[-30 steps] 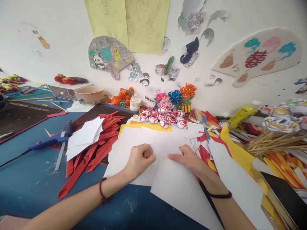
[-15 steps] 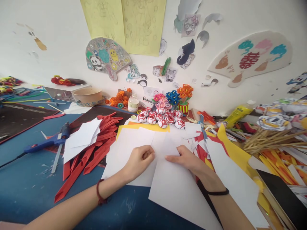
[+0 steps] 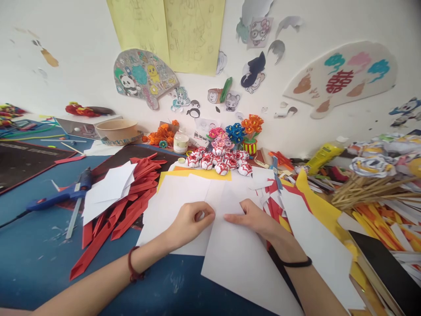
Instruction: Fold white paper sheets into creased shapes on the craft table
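The left hand (image 3: 190, 220) is curled into a loose fist, its knuckles and thumb pressing down on a white sheet (image 3: 241, 259) that lies flat on the blue tabletop (image 3: 39, 245). Its grip is narrow, fingers folded in; whether it pinches the paper's edge cannot be told. The right hand (image 3: 255, 217) lies just beside it, fingers stretched flat on the same sheet and pointing toward the left hand, the grip wide and holding nothing. The two hands nearly touch over the sheet's upper corner. The sheet sits in the middle of the view, close to the person, partly over other white sheets (image 3: 171, 197) and a yellow sheet (image 3: 197, 174).

A red band is on the left wrist, a black band (image 3: 296, 263) on the right wrist.

To the left lies a heap of red paper strips (image 3: 128, 206) with a few white pieces (image 3: 108, 191) on top, and beside them a blue glue gun (image 3: 59, 197). Behind the sheets stands a cluster of red-and-white paper balls (image 3: 219, 161), then paper flowers (image 3: 241, 131) against the wall and a small jar (image 3: 180, 142). A bowl (image 3: 116, 130) stands further left. To the right lie wooden sticks (image 3: 368, 191), a yellow bottle (image 3: 324, 156) and mixed red and yellow scraps (image 3: 381, 219).
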A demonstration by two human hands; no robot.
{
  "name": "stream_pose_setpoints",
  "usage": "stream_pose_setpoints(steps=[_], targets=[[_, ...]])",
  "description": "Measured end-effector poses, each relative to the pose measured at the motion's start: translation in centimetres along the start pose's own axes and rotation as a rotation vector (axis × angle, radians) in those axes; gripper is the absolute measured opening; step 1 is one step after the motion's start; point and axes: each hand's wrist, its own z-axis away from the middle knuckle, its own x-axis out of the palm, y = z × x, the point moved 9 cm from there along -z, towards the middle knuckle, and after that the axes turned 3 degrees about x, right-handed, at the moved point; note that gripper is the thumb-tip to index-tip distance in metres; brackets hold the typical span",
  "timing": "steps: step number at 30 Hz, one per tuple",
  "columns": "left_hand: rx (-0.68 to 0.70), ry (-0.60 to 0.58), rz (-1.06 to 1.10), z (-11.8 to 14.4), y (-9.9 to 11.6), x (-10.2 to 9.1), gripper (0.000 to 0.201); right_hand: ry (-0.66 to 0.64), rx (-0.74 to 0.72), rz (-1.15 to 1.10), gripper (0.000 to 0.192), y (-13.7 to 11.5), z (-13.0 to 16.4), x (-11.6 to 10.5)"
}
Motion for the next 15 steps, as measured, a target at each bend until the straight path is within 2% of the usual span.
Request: stream_pose_setpoints(steps=[3,9,15], targets=[[0.007,0.003,-0.01,0.02,0.03,0.0,0.019,0.0,0.006,0.007,0.043,-0.03,0.07,0.04],[0.02,0.01,-0.026,0.1,0.03,0.06,0.017,0.087,0.019,0.09,0.042,0.13,-0.01,-0.64],[0.021,0.019,-0.036,0.0,0.19,0.0,0.014,0.003,-0.007,0.053,0.042,0.35,-0.56,-0.07]])
